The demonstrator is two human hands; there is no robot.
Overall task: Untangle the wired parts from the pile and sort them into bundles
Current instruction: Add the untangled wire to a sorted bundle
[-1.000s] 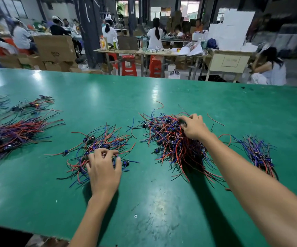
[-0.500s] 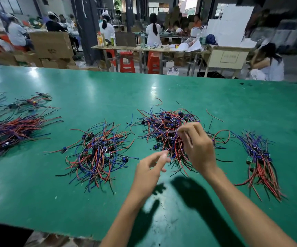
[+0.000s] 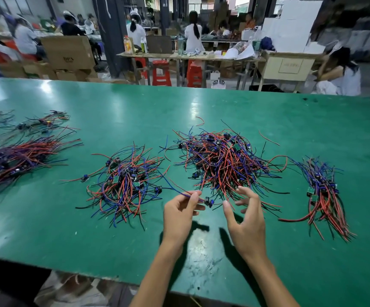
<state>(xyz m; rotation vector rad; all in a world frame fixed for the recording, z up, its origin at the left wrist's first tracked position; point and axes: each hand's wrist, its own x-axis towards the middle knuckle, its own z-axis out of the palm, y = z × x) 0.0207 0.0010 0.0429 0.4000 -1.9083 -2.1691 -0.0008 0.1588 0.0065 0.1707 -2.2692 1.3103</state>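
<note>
A tangled pile of red and blue wired parts (image 3: pixel 224 160) lies in the middle of the green table (image 3: pixel 201 111). My left hand (image 3: pixel 179 213) pinches one wired part (image 3: pixel 208 201) by its blue and red wires, a little above the table just in front of the pile. My right hand (image 3: pixel 246 220) hovers beside that part with its fingers spread and holds nothing. A looser bundle (image 3: pixel 124 185) lies left of my hands. A straighter bundle (image 3: pixel 321 191) lies at the right.
Two more bundles lie at the far left, a large one (image 3: pixel 13 160) and a small one (image 3: pixel 40 122). A stray red wire (image 3: pixel 200 121) lies behind the pile. Beyond the table's far edge are stools, boxes, other tables and seated people.
Both hands drew back from the piles toward the table's near side. My left hand left the left bundle and took hold of one part's wires; my right hand opened.
</note>
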